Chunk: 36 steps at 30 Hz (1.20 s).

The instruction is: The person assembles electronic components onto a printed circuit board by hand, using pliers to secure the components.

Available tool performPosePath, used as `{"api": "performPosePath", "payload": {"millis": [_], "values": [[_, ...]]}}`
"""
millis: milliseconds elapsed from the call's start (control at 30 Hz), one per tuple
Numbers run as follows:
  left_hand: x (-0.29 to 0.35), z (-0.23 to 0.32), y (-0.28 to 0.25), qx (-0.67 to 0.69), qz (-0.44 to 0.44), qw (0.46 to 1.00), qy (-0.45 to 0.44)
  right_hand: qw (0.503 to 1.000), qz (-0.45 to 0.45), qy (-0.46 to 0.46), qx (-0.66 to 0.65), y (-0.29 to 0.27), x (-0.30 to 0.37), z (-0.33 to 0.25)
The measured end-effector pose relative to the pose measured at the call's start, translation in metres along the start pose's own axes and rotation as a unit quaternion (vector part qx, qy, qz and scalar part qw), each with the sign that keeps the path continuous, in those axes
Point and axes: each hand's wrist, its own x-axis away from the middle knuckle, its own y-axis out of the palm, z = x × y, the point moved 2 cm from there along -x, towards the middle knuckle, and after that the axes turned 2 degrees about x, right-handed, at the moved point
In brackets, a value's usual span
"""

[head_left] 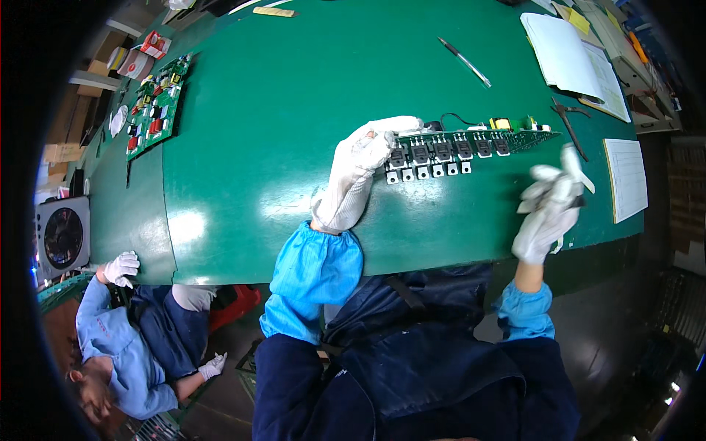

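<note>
My left hand (360, 165), in a white glove, grips the left end of a green circuit board (540, 138). The board is tilted, and a row of several black transistors (442, 151) with metal tabs hangs along its near edge. A yellow part and a dark wire show on its far side. To the right of the board, apart from it, is my gloved right hand (548, 206), slightly blurred. Its fingers are curled, with a small dark thing poking out beside the palm; what it is I cannot make out. Just beyond that hand lie dark-handled pliers (568, 125).
A pen (465, 62) lies beyond the board. Open papers (566, 59) and a printed sheet (625, 180) are at the right. Another populated circuit board (157, 110) rests far left, near tape rolls (136, 65). A co-worker (132, 345) sits left, beside a fan (62, 237).
</note>
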Motion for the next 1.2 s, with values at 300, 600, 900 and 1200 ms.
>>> {"api": "performPosePath", "payload": {"millis": [300, 600, 900, 1200], "values": [[0.002, 0.000, -0.001, 0.027, -0.011, 1.000, -0.013, 0.982, -0.103, 0.132, 0.083, 0.011, -0.066, 0.055], [0.002, 0.003, -0.005, 0.021, 0.004, 0.999, -0.029, 0.977, -0.123, 0.158, 0.074, 0.007, -0.064, 0.063], [0.001, 0.000, -0.004, -0.045, 0.011, 0.999, -0.011, 0.978, -0.136, 0.141, 0.076, 0.007, -0.064, 0.065], [-0.005, 0.001, 0.001, 0.002, -0.012, 1.000, -0.009, 0.976, -0.164, 0.091, 0.108, 0.001, -0.065, 0.073]]}}
